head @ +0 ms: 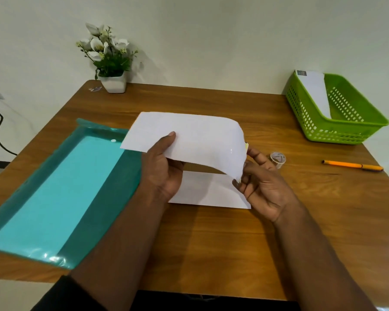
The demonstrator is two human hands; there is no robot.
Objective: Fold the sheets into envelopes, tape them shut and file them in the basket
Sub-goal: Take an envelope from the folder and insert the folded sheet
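Head view: sheet (189, 135) lifted above table (211, 243), left hand (160, 167) gripping near edge, right hand (261, 182) pinching taped corner. Taping step, likely. Next: press seal, file in basket (337, 129).

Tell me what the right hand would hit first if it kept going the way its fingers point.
Right hand fingers aim up-left into the sheet edge it already pinches; beyond that, probably the left hand, though depth is unclear.

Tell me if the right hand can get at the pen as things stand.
Probably not yet: the right hand is pinching the folded paper with the left hand. The table between it and the pen looks bare.
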